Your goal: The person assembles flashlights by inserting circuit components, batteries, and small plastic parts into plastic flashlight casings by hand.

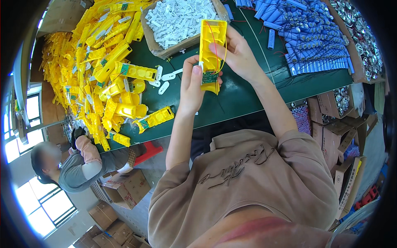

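Observation:
Both hands hold a yellow plastic housing (210,31) upright above the green table, its open side toward me. A green circuit board (209,77) sits in its lower part, and red and yellow wires run along the inside. My left hand (192,80) grips the lower left edge, thumb beside the board. My right hand (238,53) is closed round the upper right side, its thumb reaching into the housing near the wires. Several small white plastic pieces (164,87) lie on the table left of my hands.
Yellow housings (99,70) are heaped at the left. A cardboard box (165,51) of white parts stands at the back. Blue cylindrical cells (306,45) with wires lie at the right, beside a box of shiny metal parts (364,41). Another person (78,163) is at the table's left end.

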`<move>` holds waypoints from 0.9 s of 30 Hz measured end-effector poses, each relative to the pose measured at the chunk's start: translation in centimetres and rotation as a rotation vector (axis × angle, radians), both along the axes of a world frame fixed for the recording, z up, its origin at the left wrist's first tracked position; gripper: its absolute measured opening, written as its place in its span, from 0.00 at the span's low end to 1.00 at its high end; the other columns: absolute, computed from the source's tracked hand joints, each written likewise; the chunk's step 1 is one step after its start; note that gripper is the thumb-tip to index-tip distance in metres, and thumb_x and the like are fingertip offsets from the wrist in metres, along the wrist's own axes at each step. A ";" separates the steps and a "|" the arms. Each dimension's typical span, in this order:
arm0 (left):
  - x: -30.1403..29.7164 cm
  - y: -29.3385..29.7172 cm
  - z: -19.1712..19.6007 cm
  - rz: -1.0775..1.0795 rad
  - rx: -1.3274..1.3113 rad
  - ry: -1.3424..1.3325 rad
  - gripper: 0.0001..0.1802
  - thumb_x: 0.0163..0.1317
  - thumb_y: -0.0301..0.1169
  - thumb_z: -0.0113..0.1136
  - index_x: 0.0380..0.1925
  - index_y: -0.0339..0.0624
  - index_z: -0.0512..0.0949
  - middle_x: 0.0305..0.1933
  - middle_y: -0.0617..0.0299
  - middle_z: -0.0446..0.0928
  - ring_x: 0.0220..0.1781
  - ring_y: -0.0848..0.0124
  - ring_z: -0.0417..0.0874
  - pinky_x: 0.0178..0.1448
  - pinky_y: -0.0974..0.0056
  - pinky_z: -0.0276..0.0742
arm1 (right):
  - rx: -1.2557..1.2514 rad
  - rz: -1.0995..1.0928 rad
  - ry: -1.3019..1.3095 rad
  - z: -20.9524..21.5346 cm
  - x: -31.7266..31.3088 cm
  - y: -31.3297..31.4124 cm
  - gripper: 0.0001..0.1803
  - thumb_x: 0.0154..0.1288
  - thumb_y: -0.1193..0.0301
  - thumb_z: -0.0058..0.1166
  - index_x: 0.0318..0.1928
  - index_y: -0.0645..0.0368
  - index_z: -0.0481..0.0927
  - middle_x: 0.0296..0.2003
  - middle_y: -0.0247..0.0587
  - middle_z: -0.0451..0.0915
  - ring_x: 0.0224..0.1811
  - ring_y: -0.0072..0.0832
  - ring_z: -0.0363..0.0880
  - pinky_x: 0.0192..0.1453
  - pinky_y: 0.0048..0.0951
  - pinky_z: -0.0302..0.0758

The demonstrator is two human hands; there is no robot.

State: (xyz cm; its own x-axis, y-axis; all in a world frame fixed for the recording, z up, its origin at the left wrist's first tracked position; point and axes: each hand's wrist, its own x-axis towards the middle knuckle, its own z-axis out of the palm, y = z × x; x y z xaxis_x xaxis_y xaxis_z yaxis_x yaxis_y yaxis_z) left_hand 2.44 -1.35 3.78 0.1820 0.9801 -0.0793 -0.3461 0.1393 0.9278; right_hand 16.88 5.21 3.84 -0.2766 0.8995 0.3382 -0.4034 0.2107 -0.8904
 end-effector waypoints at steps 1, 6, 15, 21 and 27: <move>0.6 -0.2 0.0 0.039 0.049 0.027 0.30 0.70 0.49 0.40 0.62 0.40 0.53 0.42 0.51 0.74 0.37 0.66 0.79 0.42 0.62 0.77 | -0.054 0.002 0.008 0.2 -0.1 -0.2 0.24 0.65 0.69 0.54 0.58 0.61 0.62 0.43 0.38 0.79 0.45 0.21 0.78 0.48 0.23 0.74; 1.7 -0.4 0.6 0.054 0.195 0.051 0.37 0.69 0.51 0.38 0.69 0.42 0.43 0.54 0.53 0.68 0.44 0.67 0.76 0.44 0.63 0.77 | -0.197 0.053 0.185 0.4 -0.9 -0.1 0.26 0.64 0.70 0.55 0.58 0.61 0.61 0.42 0.40 0.79 0.43 0.21 0.79 0.45 0.21 0.74; 0.8 -1.7 -0.1 0.057 0.124 0.011 0.38 0.68 0.54 0.38 0.69 0.42 0.46 0.50 0.54 0.69 0.41 0.69 0.76 0.43 0.65 0.76 | -0.216 0.139 0.241 0.2 -1.3 0.1 0.25 0.63 0.74 0.54 0.59 0.60 0.63 0.41 0.38 0.78 0.45 0.20 0.76 0.49 0.23 0.72; -0.5 -0.5 -0.4 0.272 0.207 0.291 0.27 0.72 0.41 0.37 0.66 0.40 0.55 0.52 0.56 0.69 0.46 0.72 0.74 0.48 0.67 0.73 | 0.111 -0.133 -0.403 0.0 -0.6 -1.1 0.13 0.62 0.67 0.56 0.44 0.62 0.77 0.33 0.32 0.75 0.36 0.16 0.70 0.42 0.20 0.69; 0.6 0.0 0.3 0.327 0.302 0.487 0.24 0.72 0.34 0.35 0.65 0.37 0.56 0.58 0.57 0.66 0.54 0.72 0.69 0.54 0.68 0.69 | -0.055 -0.254 -0.179 -0.3 -2.8 -2.3 0.08 0.61 0.70 0.55 0.35 0.63 0.76 0.23 0.37 0.75 0.21 0.24 0.72 0.26 0.25 0.68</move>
